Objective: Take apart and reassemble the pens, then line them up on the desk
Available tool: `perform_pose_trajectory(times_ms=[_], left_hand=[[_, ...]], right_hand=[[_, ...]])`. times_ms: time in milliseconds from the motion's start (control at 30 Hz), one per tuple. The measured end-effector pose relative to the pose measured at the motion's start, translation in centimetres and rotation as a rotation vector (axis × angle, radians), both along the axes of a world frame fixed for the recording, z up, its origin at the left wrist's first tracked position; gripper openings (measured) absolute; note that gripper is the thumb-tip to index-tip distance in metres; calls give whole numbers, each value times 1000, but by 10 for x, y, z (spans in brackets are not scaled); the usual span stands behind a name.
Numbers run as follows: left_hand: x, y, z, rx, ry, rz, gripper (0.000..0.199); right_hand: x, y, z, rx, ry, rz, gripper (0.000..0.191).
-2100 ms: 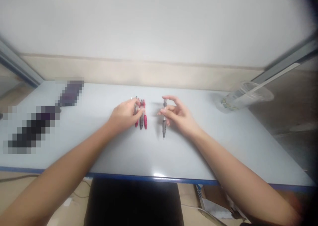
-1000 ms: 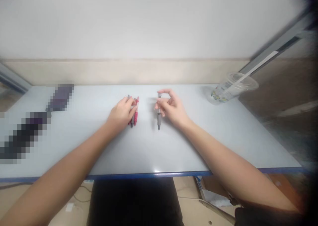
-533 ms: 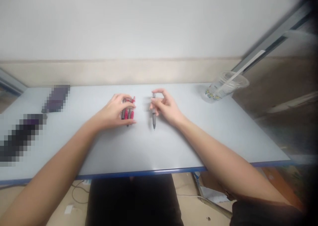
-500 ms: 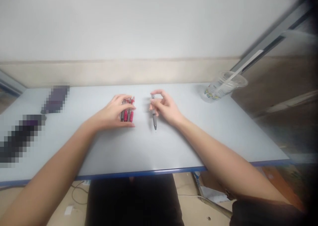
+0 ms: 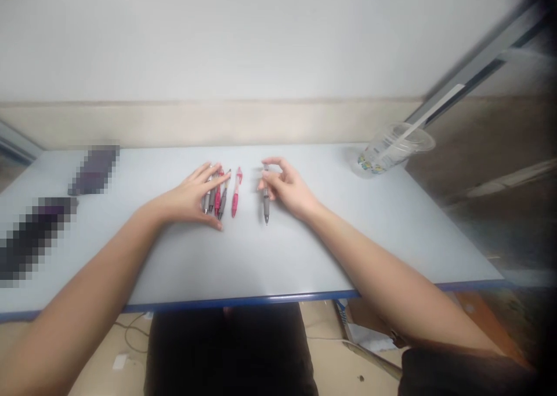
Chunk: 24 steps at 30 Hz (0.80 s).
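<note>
The right hand's grip [image 5: 287,190] is closed in a pinch on a grey pen [image 5: 266,207], its tip pointing down toward the tabletop [image 5: 304,256]. The left hand's grip [image 5: 187,197] is released, fingers spread over a row of grey and red pens [image 5: 215,194]. A red pen [image 5: 235,197] lies just beside that row, between the hands. A transparent plastic cup [image 5: 389,155] sits well off to the right.

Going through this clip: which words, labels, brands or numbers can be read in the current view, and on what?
None can be read. The coloured print on the clear plastic cup is too blurred. Any marking on the red pen or grey pen is too small to tell. The dark object and long dark object are pixelated.
</note>
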<state>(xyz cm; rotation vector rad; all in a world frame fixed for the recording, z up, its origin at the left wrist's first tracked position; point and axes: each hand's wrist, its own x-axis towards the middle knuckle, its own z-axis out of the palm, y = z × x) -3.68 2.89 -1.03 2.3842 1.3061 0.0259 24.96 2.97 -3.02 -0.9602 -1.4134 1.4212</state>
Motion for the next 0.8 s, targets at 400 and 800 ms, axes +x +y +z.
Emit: perform_pose_trajectory(times_ms=[400,800], left_hand=[[3,6,-14,105,-114,22,126],[22,-13,-8,140,-39,-75,115]], right_hand=[[2,3,2,-7,-67,-79,37],[1,3,1,7,-78,-48,33]])
